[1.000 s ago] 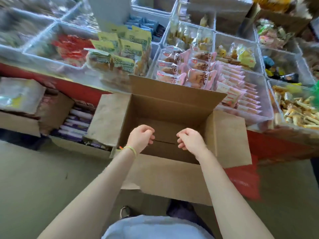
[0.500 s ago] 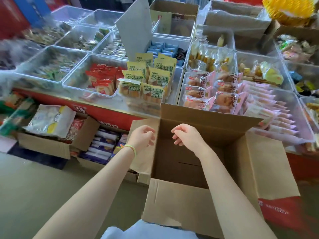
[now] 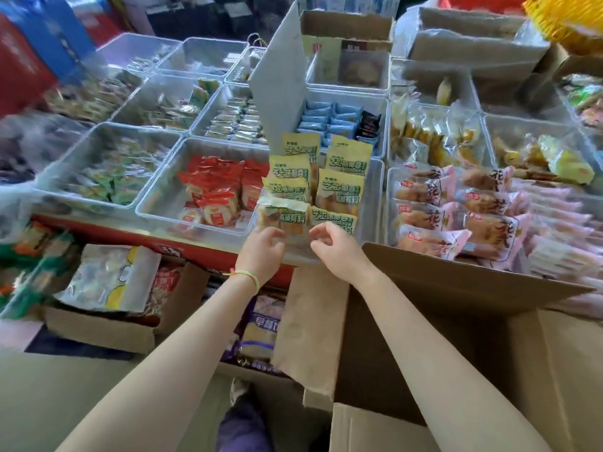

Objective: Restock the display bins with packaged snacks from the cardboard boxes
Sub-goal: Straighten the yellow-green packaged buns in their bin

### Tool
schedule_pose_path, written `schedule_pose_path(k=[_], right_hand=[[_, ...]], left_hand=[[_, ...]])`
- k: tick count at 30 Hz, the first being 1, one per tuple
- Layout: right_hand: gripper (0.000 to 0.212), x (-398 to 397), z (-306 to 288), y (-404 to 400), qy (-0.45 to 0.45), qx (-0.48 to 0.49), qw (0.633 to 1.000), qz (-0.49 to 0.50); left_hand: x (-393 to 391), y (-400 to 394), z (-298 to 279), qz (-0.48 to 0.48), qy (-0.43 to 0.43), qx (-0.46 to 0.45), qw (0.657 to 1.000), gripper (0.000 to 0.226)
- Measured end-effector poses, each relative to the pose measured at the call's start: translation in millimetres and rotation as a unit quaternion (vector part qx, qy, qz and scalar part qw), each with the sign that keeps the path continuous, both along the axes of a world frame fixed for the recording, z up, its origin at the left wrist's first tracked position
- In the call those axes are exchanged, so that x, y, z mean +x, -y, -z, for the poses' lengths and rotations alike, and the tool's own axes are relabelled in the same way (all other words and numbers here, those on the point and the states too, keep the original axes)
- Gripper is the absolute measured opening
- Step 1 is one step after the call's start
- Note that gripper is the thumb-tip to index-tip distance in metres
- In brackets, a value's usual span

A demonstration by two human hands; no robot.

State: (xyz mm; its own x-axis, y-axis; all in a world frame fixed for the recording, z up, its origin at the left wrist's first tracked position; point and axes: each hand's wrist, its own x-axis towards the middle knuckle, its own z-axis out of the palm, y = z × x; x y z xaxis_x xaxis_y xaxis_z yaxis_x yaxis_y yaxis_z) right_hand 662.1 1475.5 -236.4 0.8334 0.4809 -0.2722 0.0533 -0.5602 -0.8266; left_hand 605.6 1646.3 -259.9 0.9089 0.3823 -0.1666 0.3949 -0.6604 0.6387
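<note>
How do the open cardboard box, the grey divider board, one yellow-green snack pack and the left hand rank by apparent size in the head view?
1. open cardboard box, though it is nearest the camera.
2. grey divider board.
3. left hand and yellow-green snack pack: look alike, not ranked.

Yellow-green snack packets (image 3: 339, 187) stand upright in clear bin (image 3: 375, 197); cardboard box (image 3: 456, 321) open.

far-left bins (image 3: 39, 148) motion-blurred, cardboard box (image 3: 489, 370) cut off at right edge

bins (image 3: 163, 203): rows across the table (image 3: 130, 234)
open box (image 3: 456, 337): front right, below the bins
boxes (image 3: 107, 331): on the floor, front left of the table
</note>
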Motion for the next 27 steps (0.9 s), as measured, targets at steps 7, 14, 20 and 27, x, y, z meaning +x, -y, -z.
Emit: schedule_pose_path(k=[7, 14, 20, 27], right_hand=[[0.046, 32.7, 16.9, -68.6, 0.063, -0.15, 0.986, 0.029], [0.048, 37.8, 28.6, -100.5, 0.083, -0.235, 0.965, 0.081], [0.056, 46.2, 31.2, -104.6, 0.201, -0.285, 0.934, 0.073], [0.068, 55.6, 34.7, -103.4, 0.207, -0.352, 0.912, 0.034]], left_hand=[[50.8, -66.3, 23.3, 0.148, -0.024, 0.102, 0.983, 0.05], [73.2, -80.4, 41.9, 0.206, -0.036, 0.045, 0.977, 0.047], [75.8, -81.9, 38.1, 0.121, 0.034, -0.037, 0.991, 0.042], [73.2, -79.9, 35.0, 0.108, 0.005, -0.032, 0.994, 0.052]])
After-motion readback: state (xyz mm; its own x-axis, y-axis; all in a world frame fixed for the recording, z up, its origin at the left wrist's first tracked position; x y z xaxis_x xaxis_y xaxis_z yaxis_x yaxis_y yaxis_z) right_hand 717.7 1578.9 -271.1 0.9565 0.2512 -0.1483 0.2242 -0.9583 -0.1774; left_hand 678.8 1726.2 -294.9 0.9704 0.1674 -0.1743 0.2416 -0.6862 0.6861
